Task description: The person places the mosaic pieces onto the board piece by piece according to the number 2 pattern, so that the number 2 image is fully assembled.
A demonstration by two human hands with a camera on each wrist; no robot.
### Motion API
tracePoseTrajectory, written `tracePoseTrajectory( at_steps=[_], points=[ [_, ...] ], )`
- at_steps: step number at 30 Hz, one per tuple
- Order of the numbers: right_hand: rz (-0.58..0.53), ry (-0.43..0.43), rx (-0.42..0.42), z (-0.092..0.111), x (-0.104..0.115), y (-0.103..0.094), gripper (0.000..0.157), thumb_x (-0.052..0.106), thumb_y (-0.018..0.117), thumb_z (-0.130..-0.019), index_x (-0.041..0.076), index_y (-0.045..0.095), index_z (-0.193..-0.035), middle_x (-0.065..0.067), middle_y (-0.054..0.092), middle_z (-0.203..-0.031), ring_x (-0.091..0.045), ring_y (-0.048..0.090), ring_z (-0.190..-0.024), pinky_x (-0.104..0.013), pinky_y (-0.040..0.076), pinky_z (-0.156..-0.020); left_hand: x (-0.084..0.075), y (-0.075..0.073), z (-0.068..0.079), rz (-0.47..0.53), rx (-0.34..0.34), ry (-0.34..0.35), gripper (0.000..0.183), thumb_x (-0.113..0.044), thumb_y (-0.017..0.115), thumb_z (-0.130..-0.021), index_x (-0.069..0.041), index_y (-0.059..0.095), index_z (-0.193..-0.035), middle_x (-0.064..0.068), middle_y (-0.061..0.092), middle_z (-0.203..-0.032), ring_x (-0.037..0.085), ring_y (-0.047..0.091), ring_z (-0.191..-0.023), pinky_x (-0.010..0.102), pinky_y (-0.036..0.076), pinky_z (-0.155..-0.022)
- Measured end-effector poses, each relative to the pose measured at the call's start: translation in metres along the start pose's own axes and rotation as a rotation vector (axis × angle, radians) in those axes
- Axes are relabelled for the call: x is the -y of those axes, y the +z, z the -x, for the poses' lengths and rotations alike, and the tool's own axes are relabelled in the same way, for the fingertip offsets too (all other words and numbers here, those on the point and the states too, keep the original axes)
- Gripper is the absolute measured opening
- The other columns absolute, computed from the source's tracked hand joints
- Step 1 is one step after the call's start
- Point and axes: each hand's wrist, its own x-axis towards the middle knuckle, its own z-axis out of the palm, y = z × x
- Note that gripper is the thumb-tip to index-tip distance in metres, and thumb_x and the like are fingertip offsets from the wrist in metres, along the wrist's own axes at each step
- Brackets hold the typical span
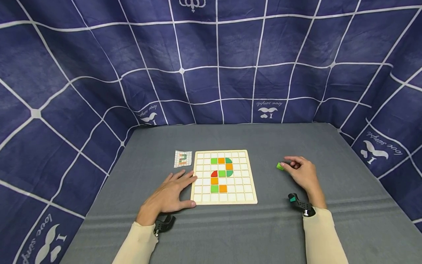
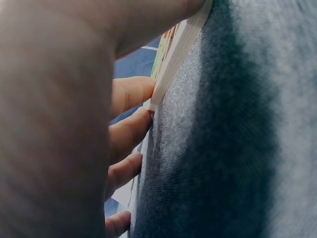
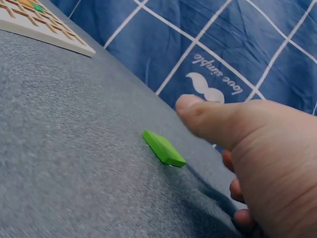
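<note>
A wooden grid board [image 1: 206,198] with white squares lies mid-table, bearing green, orange, red and dark green tiles, some square and some quarter-round. My left hand [image 1: 169,194] rests at its left edge, thumb by the near corner and fingers spread. In the left wrist view, fingertips [image 2: 143,89] meet the board's side [image 2: 178,59]. Right of the board is a small bright green tile [image 3: 163,148], close over or on the cloth. My right hand [image 1: 301,172] is beside it, thumb and index apart; in the right wrist view a gap shows between thumb [image 3: 208,116] and tile.
Left of the board's far corner lies a small card [image 1: 182,159] printed with a coloured grid pattern. Grey cloth [image 1: 230,231] covers the table. Blue curtains [image 1: 237,84] with white lines enclose its back and sides. Each wrist wears a black camera band [image 1: 300,203].
</note>
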Motion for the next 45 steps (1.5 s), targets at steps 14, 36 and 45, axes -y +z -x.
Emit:
tracePoseTrajectory(
  at_steps=[14, 36, 45],
  points=[
    [0.07, -0.012, 0.055, -0.0006, -0.0068, 0.0059, 0.028, 0.031, 0.082, -0.085, 0.012, 0.079, -0.106, -0.004, 0.061, -0.083, -0.013, 0.049, -0.073, -0.025, 0.036, -0.062, -0.0008, 0.0005, 0.0005, 0.004, -0.002, -0.001, 0.092, -0.077, 0.064, -0.08, -0.035, 0.035, -0.157, -0.006, 0.029, -0.165, 0.029, 0.021, -0.155, 0.064, 0.015, -0.123],
    [0.09, -0.025, 0.056, 0.0003, -0.0069, 0.0088, 0.025, 0.03, 0.082, -0.085, 0.012, 0.079, -0.101, -0.003, 0.06, -0.081, -0.011, 0.046, -0.07, -0.025, 0.035, -0.061, -0.0003, 0.0006, -0.0007, 0.001, 0.0, -0.007, 0.092, -0.078, 0.063, -0.08, -0.036, 0.034, -0.157, -0.006, 0.029, -0.165, 0.029, 0.021, -0.155, 0.064, 0.015, -0.123],
    [0.093, -0.034, 0.047, 0.0009, -0.0072, 0.0092, 0.024, 0.031, 0.082, -0.085, 0.012, 0.08, -0.1, -0.003, 0.06, -0.08, -0.008, 0.046, -0.069, -0.025, 0.035, -0.06, -0.0005, 0.0004, -0.0014, -0.007, -0.007, 0.001, 0.092, -0.077, 0.063, -0.08, -0.034, 0.035, -0.157, -0.006, 0.029, -0.165, 0.03, 0.022, -0.155, 0.064, 0.016, -0.123]
  ],
)
